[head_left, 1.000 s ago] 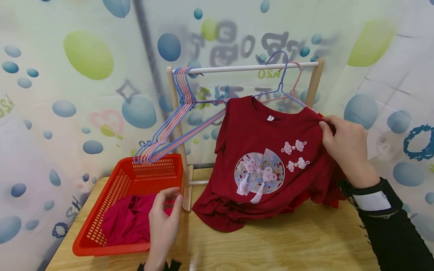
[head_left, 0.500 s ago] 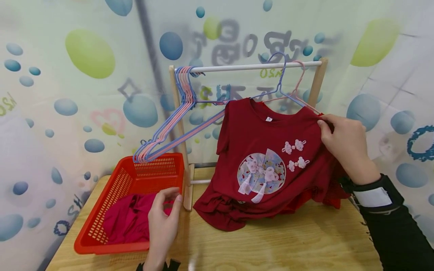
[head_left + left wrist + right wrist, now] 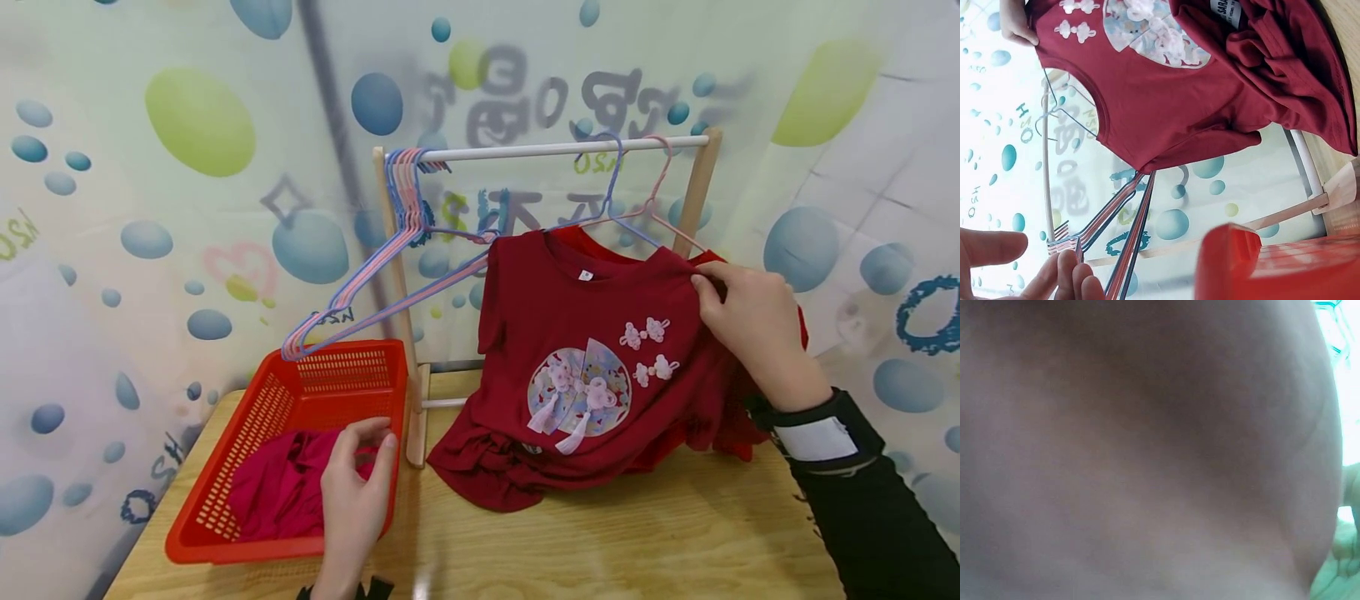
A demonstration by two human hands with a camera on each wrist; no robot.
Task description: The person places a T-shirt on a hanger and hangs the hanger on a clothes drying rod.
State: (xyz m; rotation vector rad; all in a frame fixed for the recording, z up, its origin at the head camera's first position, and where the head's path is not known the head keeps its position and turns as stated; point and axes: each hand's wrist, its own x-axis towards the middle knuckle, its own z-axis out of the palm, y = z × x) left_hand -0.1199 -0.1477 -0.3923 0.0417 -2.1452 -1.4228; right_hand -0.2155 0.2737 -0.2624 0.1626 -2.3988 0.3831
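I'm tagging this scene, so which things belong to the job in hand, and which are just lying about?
Likely the job: dark red shirt, blue hanger, rack, bunched hangers, red basket, magenta cloth.
Apparently just surroundings: patterned backdrop.

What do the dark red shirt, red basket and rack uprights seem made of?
Dark red shirt: matte fabric, perhaps cotton knit, draping in soft folds.
Red basket: probably moulded plastic, slightly glossy, regularly perforated.
Rack uprights: likely smooth wood, judging by the pale tan colour.

The shirt's (image 3: 573, 308) blue hanger (image 3: 615, 173) has dropped, apparently onto the rail (image 3: 517, 152).
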